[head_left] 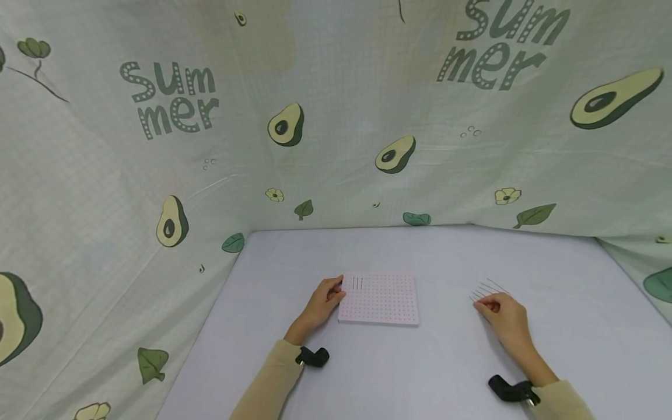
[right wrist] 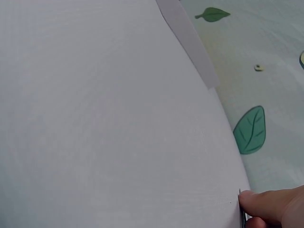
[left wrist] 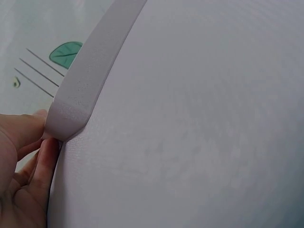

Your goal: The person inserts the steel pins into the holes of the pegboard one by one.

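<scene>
A pale pink pegboard (head_left: 388,306) with rows of small holes lies on the table. Three thin dark metal pins (head_left: 358,283) stand upright near its far left corner; the left wrist view shows these pins (left wrist: 39,71) rising beyond the board's side (left wrist: 90,61). My left hand (head_left: 320,304) grips the board's left edge, thumb and fingers at the corner. To the right of the board, several loose thin pins (head_left: 482,290) lie on the table. Over them, my right hand (head_left: 505,322) pinches at a pin with thumb and forefinger; the fingers partly hide it.
The white table (head_left: 446,361) runs back to a hanging cloth (head_left: 336,192) printed with avocados and leaves, which also borders the left and right sides. A black wrist camera mount (head_left: 314,356) sits on the left wrist and another mount (head_left: 509,389) on the right.
</scene>
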A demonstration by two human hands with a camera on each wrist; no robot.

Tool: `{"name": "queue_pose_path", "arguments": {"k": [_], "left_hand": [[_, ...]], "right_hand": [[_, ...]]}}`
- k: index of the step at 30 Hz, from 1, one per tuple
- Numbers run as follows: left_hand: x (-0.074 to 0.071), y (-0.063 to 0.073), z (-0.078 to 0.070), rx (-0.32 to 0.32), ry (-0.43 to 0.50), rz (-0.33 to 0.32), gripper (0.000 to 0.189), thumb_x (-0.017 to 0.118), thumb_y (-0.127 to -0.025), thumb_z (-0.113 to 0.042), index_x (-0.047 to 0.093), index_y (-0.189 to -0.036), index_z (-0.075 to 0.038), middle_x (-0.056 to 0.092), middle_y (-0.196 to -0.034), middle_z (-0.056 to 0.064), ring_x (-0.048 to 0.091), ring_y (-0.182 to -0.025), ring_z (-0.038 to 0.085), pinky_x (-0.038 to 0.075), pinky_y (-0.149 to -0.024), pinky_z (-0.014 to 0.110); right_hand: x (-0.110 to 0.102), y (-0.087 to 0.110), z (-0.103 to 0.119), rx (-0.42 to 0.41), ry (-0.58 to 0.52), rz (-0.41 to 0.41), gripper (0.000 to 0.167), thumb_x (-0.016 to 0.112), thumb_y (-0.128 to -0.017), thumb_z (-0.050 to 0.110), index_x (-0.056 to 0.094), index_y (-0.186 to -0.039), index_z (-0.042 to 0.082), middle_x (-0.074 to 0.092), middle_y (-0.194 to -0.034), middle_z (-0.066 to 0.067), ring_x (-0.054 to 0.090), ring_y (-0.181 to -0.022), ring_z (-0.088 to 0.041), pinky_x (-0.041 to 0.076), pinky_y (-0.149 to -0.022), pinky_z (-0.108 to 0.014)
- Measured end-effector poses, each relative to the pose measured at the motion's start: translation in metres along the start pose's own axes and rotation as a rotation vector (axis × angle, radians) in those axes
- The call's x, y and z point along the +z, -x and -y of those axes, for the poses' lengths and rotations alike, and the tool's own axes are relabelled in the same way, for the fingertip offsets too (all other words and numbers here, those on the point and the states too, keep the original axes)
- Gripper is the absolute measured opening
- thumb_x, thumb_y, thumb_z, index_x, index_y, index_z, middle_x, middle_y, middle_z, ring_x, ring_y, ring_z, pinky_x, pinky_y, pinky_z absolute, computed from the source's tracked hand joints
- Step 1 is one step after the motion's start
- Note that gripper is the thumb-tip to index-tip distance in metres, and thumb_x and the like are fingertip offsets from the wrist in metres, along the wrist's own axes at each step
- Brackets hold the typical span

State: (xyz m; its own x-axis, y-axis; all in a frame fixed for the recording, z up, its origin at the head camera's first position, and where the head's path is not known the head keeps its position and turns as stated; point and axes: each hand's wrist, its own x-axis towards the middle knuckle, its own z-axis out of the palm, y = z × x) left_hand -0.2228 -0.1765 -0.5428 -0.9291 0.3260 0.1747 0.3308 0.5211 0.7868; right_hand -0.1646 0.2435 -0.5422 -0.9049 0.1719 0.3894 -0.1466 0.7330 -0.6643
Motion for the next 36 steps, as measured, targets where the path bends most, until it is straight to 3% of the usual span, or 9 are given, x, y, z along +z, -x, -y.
{"name": "queue_pose_path", "arguments": {"k": [15,28,36], "left_hand": [[-0.0005,-0.0013,0.0012,0.005,0.021,0.002,0.047,0.058,-0.102,-0.012,0.046,-0.144,0.006,0.053,-0.112,0.011,0.049,-0.101,0.02,0.045,-0.086,0.025],[0.0006,-0.0015,-0.0015,0.011,0.023,-0.008,0.047,0.058,-0.102,-0.01,0.046,-0.143,0.007,0.053,-0.112,0.012,0.049,-0.101,0.021,0.045,-0.086,0.026],[-0.0005,-0.0007,-0.0023,-0.005,0.025,-0.005,0.046,0.058,-0.102,-0.01,0.047,-0.144,0.007,0.053,-0.114,0.013,0.05,-0.101,0.021,0.046,-0.087,0.026]], "right_hand": [[0.0019,-0.0001,0.0024,0.031,-0.011,0.055,0.015,0.072,-0.088,0.001,0.064,-0.08,-0.009,0.055,-0.067,-0.006,0.047,-0.062,-0.017,0.037,-0.053,-0.028],[0.0014,-0.0006,0.0027,-0.042,0.011,-0.006,0.01,0.078,-0.081,0.0,0.069,-0.078,-0.003,0.055,-0.065,-0.001,0.044,-0.058,-0.009,0.035,-0.051,-0.025],[0.0,-0.0001,0.0057,-0.037,0.017,0.014,0.01,0.078,-0.082,-0.001,0.07,-0.078,-0.004,0.056,-0.065,-0.002,0.045,-0.059,-0.012,0.036,-0.052,-0.026]]}}
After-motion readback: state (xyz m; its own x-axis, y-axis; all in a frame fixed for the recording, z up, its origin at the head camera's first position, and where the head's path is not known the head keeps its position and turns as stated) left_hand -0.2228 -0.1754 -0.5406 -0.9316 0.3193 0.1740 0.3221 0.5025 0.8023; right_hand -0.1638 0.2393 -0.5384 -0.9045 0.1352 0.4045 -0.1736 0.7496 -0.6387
